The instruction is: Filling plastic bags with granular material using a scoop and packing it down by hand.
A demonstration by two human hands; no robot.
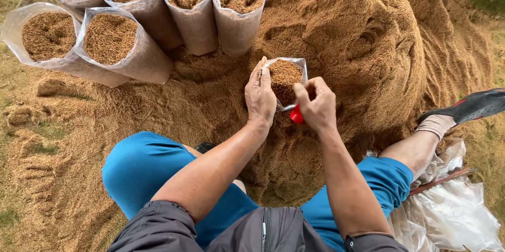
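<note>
A small clear plastic bag (284, 76), partly filled with brown sawdust-like material, stands in front of me on a big brown pile (357, 36). My left hand (260, 97) grips the bag's left rim and holds it upright. My right hand (317, 106) is closed around a red scoop (296, 115), only its lower end showing, right beside the bag's right edge. The scoop's bowl is hidden by my fingers.
Several filled clear bags (195, 10) stand in rows at the upper left. My legs in blue shorts (142, 165) straddle the pile, a dark shoe (471, 106) at right. A heap of empty plastic bags (455, 212) lies at lower right.
</note>
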